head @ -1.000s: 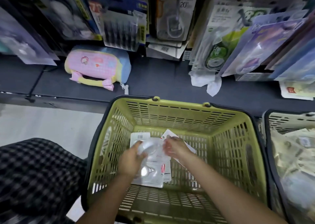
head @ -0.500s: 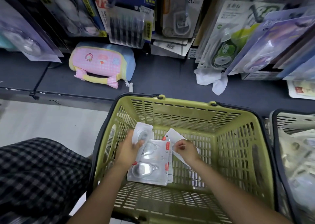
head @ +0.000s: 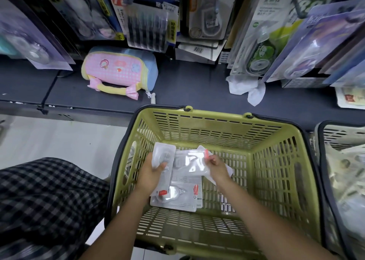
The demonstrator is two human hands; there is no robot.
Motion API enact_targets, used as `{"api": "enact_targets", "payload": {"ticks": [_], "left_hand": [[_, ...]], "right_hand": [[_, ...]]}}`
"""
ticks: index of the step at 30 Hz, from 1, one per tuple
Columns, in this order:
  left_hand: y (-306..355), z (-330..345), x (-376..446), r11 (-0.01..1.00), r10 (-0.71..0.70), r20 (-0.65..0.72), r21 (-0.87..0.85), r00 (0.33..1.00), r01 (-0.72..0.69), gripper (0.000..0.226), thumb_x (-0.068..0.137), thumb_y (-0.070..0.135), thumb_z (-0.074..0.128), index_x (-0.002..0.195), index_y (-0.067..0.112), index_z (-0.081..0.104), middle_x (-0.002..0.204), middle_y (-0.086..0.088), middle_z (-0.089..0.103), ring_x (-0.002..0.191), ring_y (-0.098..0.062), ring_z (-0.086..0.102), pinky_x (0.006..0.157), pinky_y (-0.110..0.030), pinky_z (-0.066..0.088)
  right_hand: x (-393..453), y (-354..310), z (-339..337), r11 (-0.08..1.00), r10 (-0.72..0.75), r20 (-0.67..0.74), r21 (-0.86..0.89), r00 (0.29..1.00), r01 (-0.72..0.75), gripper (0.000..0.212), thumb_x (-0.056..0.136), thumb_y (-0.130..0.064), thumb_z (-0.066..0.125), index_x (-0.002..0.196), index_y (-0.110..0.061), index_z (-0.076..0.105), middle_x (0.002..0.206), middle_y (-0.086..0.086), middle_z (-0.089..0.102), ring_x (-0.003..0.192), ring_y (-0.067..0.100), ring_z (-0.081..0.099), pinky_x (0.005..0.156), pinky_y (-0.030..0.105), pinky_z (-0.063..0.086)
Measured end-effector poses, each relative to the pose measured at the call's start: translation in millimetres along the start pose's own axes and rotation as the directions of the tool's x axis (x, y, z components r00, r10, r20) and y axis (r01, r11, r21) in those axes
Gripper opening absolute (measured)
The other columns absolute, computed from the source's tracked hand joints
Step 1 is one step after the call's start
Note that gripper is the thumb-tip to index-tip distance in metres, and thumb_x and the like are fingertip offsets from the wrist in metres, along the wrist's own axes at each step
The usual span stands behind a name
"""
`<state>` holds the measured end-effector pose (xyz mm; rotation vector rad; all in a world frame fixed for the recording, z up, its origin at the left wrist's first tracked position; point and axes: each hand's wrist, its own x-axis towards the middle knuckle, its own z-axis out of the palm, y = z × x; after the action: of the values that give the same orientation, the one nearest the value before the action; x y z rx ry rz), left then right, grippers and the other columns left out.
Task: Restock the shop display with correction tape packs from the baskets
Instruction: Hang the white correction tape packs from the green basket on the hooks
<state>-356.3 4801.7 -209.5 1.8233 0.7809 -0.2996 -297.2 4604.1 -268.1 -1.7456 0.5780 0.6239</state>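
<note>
Head view, looking down into green basket (head: pixel 276 172), lower centre of frame. Left hand (head: pixel 152 172) grip: thumb over top of a clear blister pack (head: pixel 164 157), fingers curled beneath, pack held by its lower end. Right hand (head: pixel 215 167) grip: fingertips pinching right edge of a second, glossy pack (head: pixel 192 164) with a red tab near its top corner. Both packs raised off the basket floor, side by side, touching or overlapping at centre; cannot tell which.

Key relation: remaining stack of correction tape packs (head: pixel 177 197) lies directly below and slightly toward bottom of frame from both hands, flat on basket floor. Long axis running roughly up-down in frame. Left hand nearer; its wrist crosses the stack's left edge. Display hooks with hanging packs (head: pixel 256 42) sit well apart, in the upper part of the frame beyond the dark shelf (head: pixel 187 85).

Appearance of packs: white card backing, clear moulded bubble over a rounded dispenser, small red marks at corner and side. Glare on the right-hand pack hides print detail.

Judgement: gathering step, packs being collected in hand ahead of lifting to the display. Second basket (head: pixel 339 133) at right edge holds more pale packs, untouched.
</note>
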Motion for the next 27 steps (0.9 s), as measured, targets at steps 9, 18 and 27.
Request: {"api": "enact_targets", "payload": {"ticks": [9, 18, 27], "left_hand": [[17.6, -4.3, -1.6, 0.924, -0.206, 0.243, -0.271, 0.948, 0.271, 0.034, 0.093, 0.022, 0.062, 0.124, 0.008, 0.055, 0.118, -0.015, 0.066, 0.091, -0.023, 0.065, 0.073, -0.034, 0.055], [4.9, -2.8, -5.6, 0.978, -0.209, 0.366, 0.08, 0.907, 0.193, 0.06, 0.069, 0.024, 0.085, 0.12, 0.024, 0.054, 0.109, 0.004, 0.066, 0.098, -0.015, 0.063, 0.081, -0.031, 0.052], [-6.0, -3.8, -1.2, 0.971, -0.124, 0.105, -0.192, 0.987, 0.142, 0.037, 0.078, 0.016, 0.078, 0.108, 0.025, 0.059, 0.093, 0.007, 0.068, 0.088, -0.014, 0.065, 0.065, -0.025, 0.049]], "right_hand": [[-22.2, -55.9, -68.5, 0.935, -0.277, 0.236, -0.159, 0.931, 0.318, 0.012, 0.092, -0.011, 0.057, 0.091, -0.001, 0.062, 0.082, 0.003, 0.062, 0.073, 0.013, 0.053, 0.07, 0.024, 0.043], [-35.2, -25.4, 44.3, 0.978, -0.202, 0.1, -0.027, 0.974, 0.206, 0.018, 0.098, -0.014, 0.047, 0.081, -0.018, 0.047, 0.084, -0.006, 0.053, 0.082, 0.012, 0.052, 0.078, 0.027, 0.041], [-27.1, 44.1, 20.3, 0.813, 0.075, 0.403, -0.554, 0.912, 0.178, 0.034, 0.083, -0.023, 0.071, 0.112, -0.014, 0.058, 0.117, 0.004, 0.06, 0.103, 0.02, 0.059, 0.078, 0.026, 0.048]]}}
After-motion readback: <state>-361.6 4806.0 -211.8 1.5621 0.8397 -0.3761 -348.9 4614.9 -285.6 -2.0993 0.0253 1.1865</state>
